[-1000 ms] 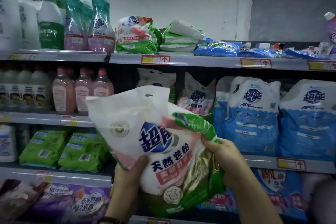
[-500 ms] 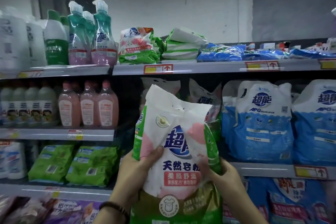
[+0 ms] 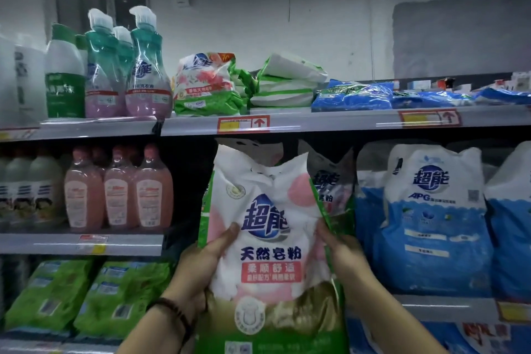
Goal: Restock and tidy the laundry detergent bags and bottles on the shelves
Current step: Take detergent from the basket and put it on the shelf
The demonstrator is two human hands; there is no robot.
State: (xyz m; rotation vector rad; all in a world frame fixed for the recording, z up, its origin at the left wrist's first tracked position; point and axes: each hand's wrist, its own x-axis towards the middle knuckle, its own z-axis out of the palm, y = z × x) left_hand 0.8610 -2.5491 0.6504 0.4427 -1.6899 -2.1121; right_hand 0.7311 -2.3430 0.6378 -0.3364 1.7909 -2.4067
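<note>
A white, pink and green detergent bag (image 3: 270, 253) is held upright in the lower centre of the frame, in front of the middle shelf (image 3: 86, 243). It is gripped at its left edge by the left hand (image 3: 198, 267), whose thumb is laid across the printed front; the other fingers are hidden behind the bag, so their spread cannot be told. The bag's right edge is clasped by the right hand (image 3: 342, 256), thumb on the front and fingers curled out of sight behind. A dark beaded bracelet (image 3: 175, 310) is worn on the left wrist.

A similar bag (image 3: 330, 181) is seen standing just behind the held one. Large blue and white bags (image 3: 431, 218) are lined up at the right of the frame. Pink bottles (image 3: 117, 190) are ranged at centre left, and green packs (image 3: 86, 296) are laid at lower left. At upper left, teal pump bottles (image 3: 146, 77) are set on the top shelf (image 3: 344, 121), with folded green and white bags (image 3: 284, 86) stacked beside them.
</note>
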